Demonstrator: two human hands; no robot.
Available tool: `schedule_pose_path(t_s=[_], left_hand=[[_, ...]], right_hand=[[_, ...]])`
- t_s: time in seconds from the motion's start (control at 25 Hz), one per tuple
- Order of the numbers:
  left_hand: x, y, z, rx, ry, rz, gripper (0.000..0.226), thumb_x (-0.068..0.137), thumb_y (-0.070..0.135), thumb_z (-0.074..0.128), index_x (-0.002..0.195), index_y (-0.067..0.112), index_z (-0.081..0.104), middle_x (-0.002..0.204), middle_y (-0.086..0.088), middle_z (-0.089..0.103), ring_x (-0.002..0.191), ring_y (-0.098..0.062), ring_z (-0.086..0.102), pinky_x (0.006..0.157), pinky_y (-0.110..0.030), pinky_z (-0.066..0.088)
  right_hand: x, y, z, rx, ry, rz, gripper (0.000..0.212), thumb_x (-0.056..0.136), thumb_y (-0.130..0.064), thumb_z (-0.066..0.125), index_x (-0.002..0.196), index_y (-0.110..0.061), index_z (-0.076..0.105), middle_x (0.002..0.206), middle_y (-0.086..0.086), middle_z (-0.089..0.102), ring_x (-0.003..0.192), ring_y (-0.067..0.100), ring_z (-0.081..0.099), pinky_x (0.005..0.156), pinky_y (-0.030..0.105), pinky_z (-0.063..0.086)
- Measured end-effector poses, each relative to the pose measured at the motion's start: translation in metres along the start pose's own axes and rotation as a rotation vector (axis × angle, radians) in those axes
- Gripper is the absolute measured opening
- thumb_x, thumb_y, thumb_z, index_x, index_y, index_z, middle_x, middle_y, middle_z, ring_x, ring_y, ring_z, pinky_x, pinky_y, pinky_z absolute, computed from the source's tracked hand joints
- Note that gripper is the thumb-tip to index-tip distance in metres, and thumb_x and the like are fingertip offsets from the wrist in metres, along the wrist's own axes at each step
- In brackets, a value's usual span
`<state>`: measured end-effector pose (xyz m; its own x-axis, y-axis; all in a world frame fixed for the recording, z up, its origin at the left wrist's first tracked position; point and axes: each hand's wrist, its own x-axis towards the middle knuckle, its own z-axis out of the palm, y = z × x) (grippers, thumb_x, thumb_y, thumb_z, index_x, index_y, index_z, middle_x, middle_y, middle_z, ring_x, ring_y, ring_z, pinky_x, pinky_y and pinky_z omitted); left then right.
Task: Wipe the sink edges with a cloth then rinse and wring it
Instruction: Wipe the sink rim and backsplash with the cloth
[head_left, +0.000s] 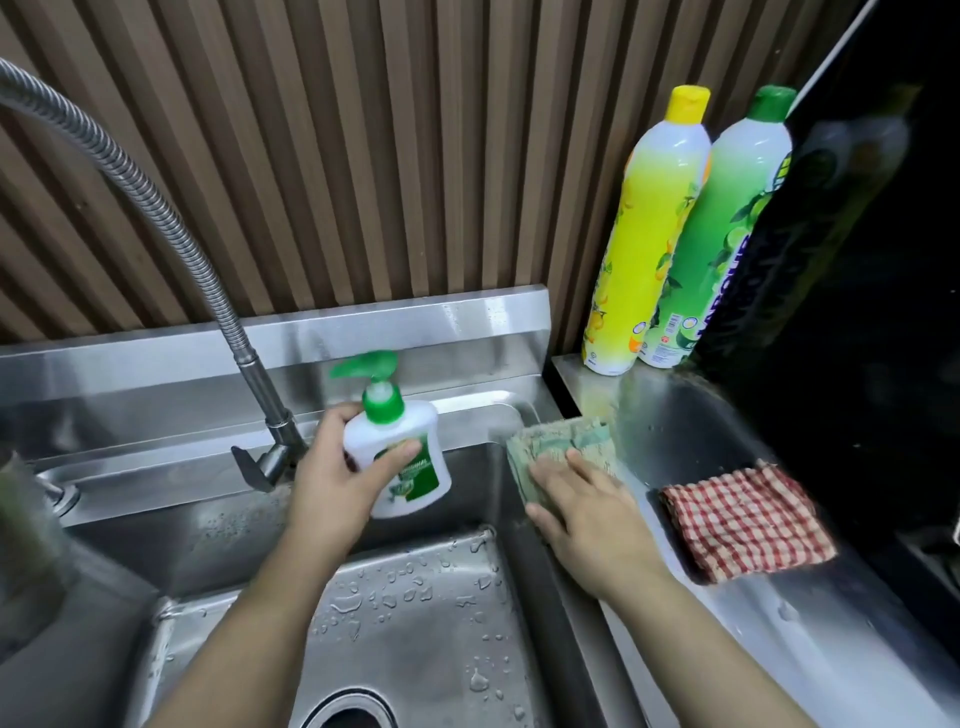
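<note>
A flexible metal faucet (156, 218) arcs over the wet steel sink (415, 613), and just right of its base the left hand (332, 483) has its grip clamped around a white pump soap bottle (397, 452) with a green cap, held tilted above the basin. Further right, the right hand (582, 514) lies flat, fingers spread, pressing a greenish cloth (556, 441) onto the sink's right rim. On the bench beyond lies a folded red checked cloth (748, 519), with a yellow bottle (649, 234) and a green bottle (727, 234) upright at the back.
</note>
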<state>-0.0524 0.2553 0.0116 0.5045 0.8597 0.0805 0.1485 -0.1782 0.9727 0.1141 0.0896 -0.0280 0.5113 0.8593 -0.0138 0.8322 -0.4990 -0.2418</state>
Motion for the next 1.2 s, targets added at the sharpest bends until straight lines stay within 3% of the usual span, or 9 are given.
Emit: schedule_pose_path(t_s=[0.08, 0.24, 0.6, 0.68, 0.72, 0.76, 0.88, 1.04, 1.2], left_hand=[[0.022, 0.009, 0.018, 0.006, -0.008, 0.041, 0.033, 0.072, 0.021, 0.076, 0.088, 0.033, 0.049, 0.086, 0.009, 0.065, 0.070, -0.001, 0.060, 0.062, -0.022, 0.049], [0.055, 0.009, 0.047, 0.039, -0.023, 0.069, 0.038, 0.074, 0.023, 0.075, 0.102, 0.025, 0.048, 0.090, 0.006, 0.063, 0.076, -0.005, 0.058, 0.063, -0.018, 0.047], [0.080, -0.006, 0.052, 0.056, -0.074, 0.062, 0.049, 0.075, 0.020, 0.075, 0.112, 0.029, 0.044, 0.099, 0.003, 0.062, 0.091, -0.020, 0.059, 0.083, -0.035, 0.050], [0.078, -0.004, 0.052, -0.035, -0.065, 0.072, 0.060, 0.076, 0.016, 0.074, 0.122, 0.028, 0.039, 0.114, 0.004, 0.056, 0.100, -0.015, 0.057, 0.086, -0.028, 0.048], [0.074, -0.002, 0.051, -0.074, -0.019, 0.099, 0.061, 0.077, 0.015, 0.072, 0.127, 0.025, 0.037, 0.116, 0.006, 0.053, 0.099, -0.007, 0.056, 0.085, -0.020, 0.047], [0.068, -0.002, 0.051, -0.074, 0.068, 0.138, 0.057, 0.080, 0.015, 0.069, 0.128, 0.019, 0.038, 0.111, 0.009, 0.052, 0.093, 0.002, 0.054, 0.080, -0.013, 0.046], [0.030, -0.010, 0.066, 0.053, 0.253, 0.245, 0.024, 0.087, 0.011, 0.059, 0.108, 0.018, 0.049, 0.091, 0.005, 0.050, 0.078, -0.002, 0.048, 0.068, -0.012, 0.040], [-0.005, -0.021, 0.117, 0.387, -0.357, 0.371, 0.019, 0.089, 0.018, 0.056, 0.106, 0.026, 0.061, 0.105, 0.000, 0.060, 0.098, -0.009, 0.050, 0.088, -0.024, 0.040], [-0.013, -0.023, 0.133, 0.645, -0.451, 0.366, 0.048, 0.078, 0.050, 0.058, 0.114, 0.020, 0.064, 0.110, -0.004, 0.060, 0.108, -0.024, 0.046, 0.096, -0.036, 0.037]], right_hand=[[-0.010, 0.004, -0.001, -0.057, -0.078, -0.055, 0.073, 0.081, -0.059, 0.000, 0.146, -0.034, 0.023, 0.156, -0.016, 0.016, 0.145, 0.012, 0.001, 0.115, 0.034, 0.009], [0.052, 0.006, -0.003, -0.104, -0.160, -0.054, 0.053, 0.099, -0.044, 0.022, 0.149, -0.030, 0.012, 0.159, -0.010, -0.003, 0.145, 0.018, -0.012, 0.116, 0.039, 0.001], [-0.014, 0.012, -0.001, 0.042, -0.117, -0.141, 0.076, 0.083, -0.064, -0.002, 0.148, -0.031, 0.016, 0.158, -0.014, 0.006, 0.145, 0.013, -0.010, 0.112, 0.032, -0.011], [-0.014, 0.015, -0.006, 0.212, -0.051, -0.090, 0.050, 0.098, -0.045, 0.027, 0.143, -0.025, 0.035, 0.154, -0.007, 0.026, 0.145, 0.018, 0.012, 0.117, 0.034, 0.004], [-0.015, 0.017, -0.008, 0.251, 0.121, -0.052, 0.039, 0.096, -0.031, 0.043, 0.132, -0.019, 0.052, 0.144, 0.002, 0.045, 0.135, 0.026, 0.035, 0.114, 0.039, 0.026], [-0.015, 0.019, -0.009, 0.189, 0.308, 0.013, 0.029, 0.088, -0.024, 0.055, 0.113, -0.014, 0.065, 0.123, 0.008, 0.060, 0.114, 0.033, 0.054, 0.096, 0.044, 0.046], [-0.026, 0.012, -0.007, -0.011, 0.295, 0.260, 0.022, 0.075, -0.035, 0.070, 0.087, -0.016, 0.069, 0.089, 0.005, 0.060, 0.081, 0.030, 0.058, 0.065, 0.040, 0.045], [-0.045, 0.009, -0.005, -0.098, 0.258, 0.275, 0.029, 0.071, -0.046, 0.073, 0.092, -0.027, 0.070, 0.090, 0.000, 0.062, 0.080, 0.026, 0.058, 0.065, 0.040, 0.043], [-0.060, 0.020, -0.011, 0.024, 0.133, 0.243, 0.041, 0.090, -0.047, 0.049, 0.129, -0.034, 0.050, 0.127, -0.006, 0.046, 0.116, 0.022, 0.040, 0.090, 0.039, 0.029]])
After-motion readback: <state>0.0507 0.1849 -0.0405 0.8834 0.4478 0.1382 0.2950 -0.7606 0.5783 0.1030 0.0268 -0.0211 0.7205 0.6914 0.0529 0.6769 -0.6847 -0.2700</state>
